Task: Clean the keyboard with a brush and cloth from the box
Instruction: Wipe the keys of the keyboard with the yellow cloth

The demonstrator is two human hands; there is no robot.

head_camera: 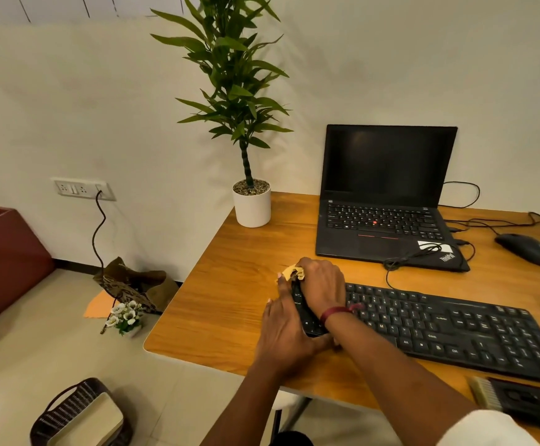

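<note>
Yellow cloth (293, 272) in right hand (321, 284), at far-left corner of keyboard (455, 329)

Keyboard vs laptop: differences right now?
The keyboard lies at the front of the desk; the laptop stands open at the back. The keyboard is wider than the laptop. The right hand holds a cloth at the keyboard's left end; no hand touches the laptop. Both are black.
</note>
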